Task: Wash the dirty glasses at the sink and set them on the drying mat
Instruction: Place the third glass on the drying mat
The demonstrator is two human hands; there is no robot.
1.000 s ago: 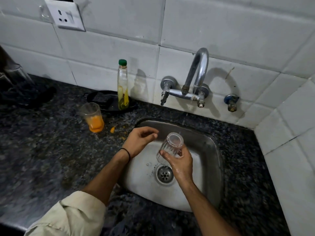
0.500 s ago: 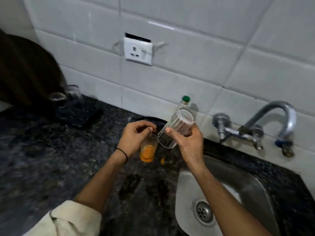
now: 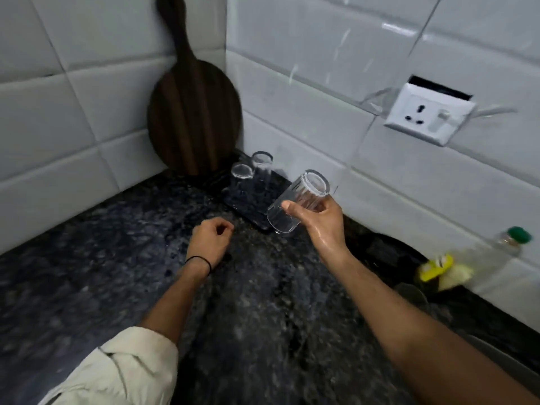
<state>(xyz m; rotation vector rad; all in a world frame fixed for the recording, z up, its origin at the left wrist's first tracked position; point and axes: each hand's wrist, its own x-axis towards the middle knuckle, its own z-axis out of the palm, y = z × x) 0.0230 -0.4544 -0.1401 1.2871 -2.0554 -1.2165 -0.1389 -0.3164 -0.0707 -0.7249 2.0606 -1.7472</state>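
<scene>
Fingers (image 3: pixel 323 208) of the right hand (image 3: pixel 325 229) curl round a clear ribbed glass tumbler (image 3: pixel 306 188), with the thumb pressed on its near side. The tumbler is in the air and tilted, one end raised toward the white tiled wall (image 3: pixel 321 68) and the other end down over the near corner of the dark rectangular drying mat (image 3: pixel 248 201). The wrist and hand shine wet. The left hand (image 3: pixel 209 239) is low over the dark speckled stone table (image 3: pixel 117 273), its fingers loosely curled and holding nothing. Whether it touches the table cannot be told. A thin black band (image 3: pixel 198 260) circles that wrist, and a cream rolled sleeve (image 3: pixel 122 372) shows below.

The mat lies near the corner of the walls. On its far end stand two clear drinking glasses (image 3: pixel 262 163), touching or nearly so, between the held tumbler and a round dark wooden board with a long handle (image 3: pixel 194 118) that leans upright in the corner. A white wall socket (image 3: pixel 429 116) sits above and to the right. At the right edge a clear plastic bottle with a green cap (image 3: pixel 508 244) stands by the wall, badly blurred.

Counted: three glasses, one mat, one board, one socket, one bottle. The held tumbler looks empty, as do the two on the mat. The bottle shows something yellow low down.
</scene>
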